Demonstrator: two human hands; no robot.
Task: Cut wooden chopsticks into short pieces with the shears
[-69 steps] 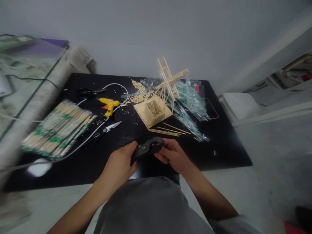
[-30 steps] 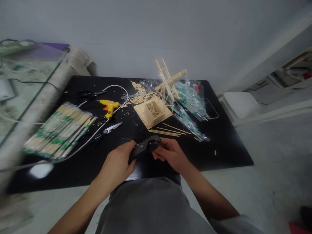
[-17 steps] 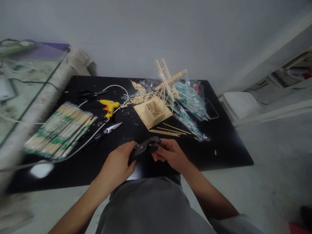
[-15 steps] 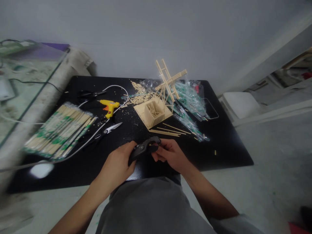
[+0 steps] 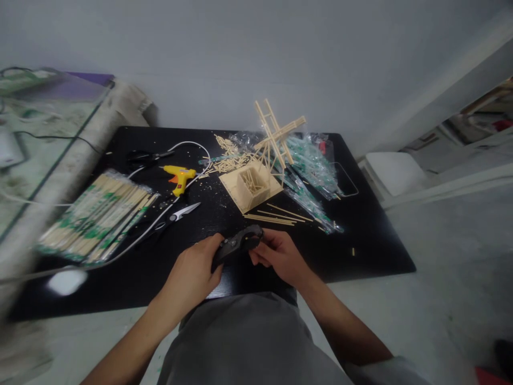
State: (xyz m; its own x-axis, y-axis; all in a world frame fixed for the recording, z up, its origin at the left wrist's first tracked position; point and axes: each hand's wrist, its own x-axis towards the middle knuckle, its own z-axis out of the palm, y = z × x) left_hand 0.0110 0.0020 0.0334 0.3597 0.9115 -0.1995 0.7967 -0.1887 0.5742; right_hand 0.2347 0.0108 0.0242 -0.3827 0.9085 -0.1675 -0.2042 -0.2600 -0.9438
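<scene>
My left hand [image 5: 191,275] is wrapped round the handle of a black cutter tool [image 5: 237,244] above the near edge of the black table [image 5: 372,251]. My right hand [image 5: 280,256] pinches at the tool's head, fingers curled; what is between them is hidden. Just beyond the hands lie a few loose bamboo sticks [image 5: 276,215] and a small open wooden box on a base [image 5: 250,185], with a crossed stick frame [image 5: 276,133] standing behind it.
A yellow glue gun [image 5: 179,175] with a white cord, scissors [image 5: 176,215], black pliers [image 5: 144,156] and a pack of wrapped chopsticks [image 5: 96,214] lie to the left. Clear green wrappers [image 5: 312,171] pile up at the right. A white stool [image 5: 393,171] stands beside the table.
Both hands stay on the black tool with only slight shifts of the fingers. The view has moved a little; nothing on the table has changed place.
</scene>
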